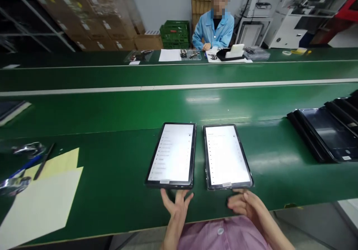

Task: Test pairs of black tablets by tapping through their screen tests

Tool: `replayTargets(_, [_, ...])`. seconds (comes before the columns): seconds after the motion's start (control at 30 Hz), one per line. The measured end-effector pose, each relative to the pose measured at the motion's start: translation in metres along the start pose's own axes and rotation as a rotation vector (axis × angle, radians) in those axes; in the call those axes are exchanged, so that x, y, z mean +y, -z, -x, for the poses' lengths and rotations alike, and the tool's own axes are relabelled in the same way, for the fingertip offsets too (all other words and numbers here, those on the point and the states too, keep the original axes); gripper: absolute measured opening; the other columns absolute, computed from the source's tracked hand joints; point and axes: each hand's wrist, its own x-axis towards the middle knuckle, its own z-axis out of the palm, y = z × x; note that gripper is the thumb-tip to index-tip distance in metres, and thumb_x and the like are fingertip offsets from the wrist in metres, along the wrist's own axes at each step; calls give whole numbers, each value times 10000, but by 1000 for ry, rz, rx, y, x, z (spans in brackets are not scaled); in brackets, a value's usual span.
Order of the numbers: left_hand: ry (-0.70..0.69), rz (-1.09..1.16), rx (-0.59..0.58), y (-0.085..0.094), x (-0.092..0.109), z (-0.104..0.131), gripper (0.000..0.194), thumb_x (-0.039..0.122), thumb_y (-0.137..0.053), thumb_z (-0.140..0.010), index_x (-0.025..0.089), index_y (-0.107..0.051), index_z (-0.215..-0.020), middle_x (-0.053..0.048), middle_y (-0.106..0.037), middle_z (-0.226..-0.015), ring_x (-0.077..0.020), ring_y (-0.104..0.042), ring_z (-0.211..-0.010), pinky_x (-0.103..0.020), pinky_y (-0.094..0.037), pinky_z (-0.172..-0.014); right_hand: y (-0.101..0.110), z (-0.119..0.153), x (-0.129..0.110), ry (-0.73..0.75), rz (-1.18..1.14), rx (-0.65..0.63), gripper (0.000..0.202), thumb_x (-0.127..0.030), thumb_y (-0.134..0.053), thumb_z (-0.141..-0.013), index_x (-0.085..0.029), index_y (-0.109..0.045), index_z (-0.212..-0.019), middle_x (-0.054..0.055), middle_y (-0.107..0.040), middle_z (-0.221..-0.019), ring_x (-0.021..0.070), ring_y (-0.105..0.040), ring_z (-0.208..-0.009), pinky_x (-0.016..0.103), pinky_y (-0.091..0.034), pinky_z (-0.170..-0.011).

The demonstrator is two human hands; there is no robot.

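Note:
Two tablets with lit white list screens lie side by side on the green bench [112, 205], a narrow gap between them. At the lower edge of the left tablet [172, 155] is my left hand [176, 204], fingers spread, its fingertips touching or just under that edge. My right hand [242, 204] is by the bottom edge of the right tablet [228, 157], its fingers curled together with the thumb on top. Whether it grips anything is hidden. Each tablet has a small pale tab at its bottom edge.
Dark tablets or cases [330, 130] are stacked at the right. Paper sheets [47, 201], a dark pen [44, 161] and shiny wrapped items lie at the left. Across the bench sits a person in blue [214, 30], near green crates [175, 34] and cardboard boxes [92, 15].

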Motion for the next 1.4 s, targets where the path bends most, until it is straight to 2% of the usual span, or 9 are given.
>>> replayTargets(0.1, [-26,-384,-129,15,14,25,706,752,-342,-896,462,-284,-1537,-59,-719,-992,-282,-695,-864,-471,-544,-793,19,18,-21,65,558,-149,522,-654,-538,-914,-185,-756,-846,76,-689,-662,220,-650,-546,334,-525,-544])
replayTargets(0.23, [-536,-1132,-72,28,53,18,503,655,-351,-930,433,-701,-1214,-86,-724,-822,-314,-653,-723,-473,-516,-669,5,5,-52,763,1190,-78,411,-503,-430,-999,-296,-720,-1204,124,-705,-1024,287,-670,-890,421,-547,-736])
replayTargets(0.4, [-710,-1563,272,-8,94,-34,802,687,-239,-950,167,-335,-1553,-215,-580,-1380,-442,-451,-1301,-711,-205,-1095,-48,-51,-63,1043,1670,-11,532,-628,-586,-910,-399,-574,-1390,117,-400,-1546,414,-315,-1396,657,-242,-1103])
replayTargets(0.6, [-498,-1534,149,-30,90,-34,793,691,-212,-965,200,-206,-1586,-182,-632,-1314,-424,-429,-1292,-770,126,-1068,-28,-49,-68,1045,1628,116,370,-549,-471,-989,-337,-724,-1154,95,-385,-1547,399,-308,-1391,675,-130,-1127])
replayTargets(0.7, [-620,-1435,9,-16,90,-21,777,708,-107,-949,267,-232,-1576,-143,-629,-1315,-386,-482,-1271,-702,54,-1146,-1,-34,-73,1133,1492,273,430,-484,-352,-1024,-277,-685,-1199,129,-451,-1455,368,-422,-1300,634,-236,-1115])
replayTargets(0.87, [-871,-1453,155,6,100,-25,684,663,-163,-968,328,-325,-1543,-141,-585,-1304,-398,-491,-1269,-669,-163,-1128,13,-31,-70,1076,1511,242,409,-417,-342,-1026,-315,-601,-1325,108,-535,-1336,319,-506,-1196,582,-292,-1099])
replayTargets(1.17, [-530,-1535,267,3,89,-49,766,680,-99,-966,237,-405,-1511,-198,-523,-1419,-368,-536,-1235,-633,-197,-1109,-26,-50,-56,980,1697,203,493,-595,-494,-961,-371,-543,-1397,127,-336,-1550,410,-308,-1366,701,-116,-1119])
replayTargets(1.3, [-466,-1518,221,9,95,-54,825,759,-124,-926,244,-501,-1449,-176,-600,-1310,-353,-563,-1205,-581,-298,-1083,-22,-51,-60,1009,1614,234,439,-553,-440,-990,-303,-556,-1333,154,-338,-1525,402,-345,-1349,693,-143,-1122])
replayTargets(1.4, [-461,-1339,190,19,101,-60,956,843,-143,-870,197,-289,-1559,-198,-593,-1309,-354,-591,-1172,-559,-407,-1013,-6,-54,-67,1048,1465,346,499,-551,-378,-1000,-245,-463,-1385,185,-353,-1476,407,-376,-1327,683,-189,-1116])
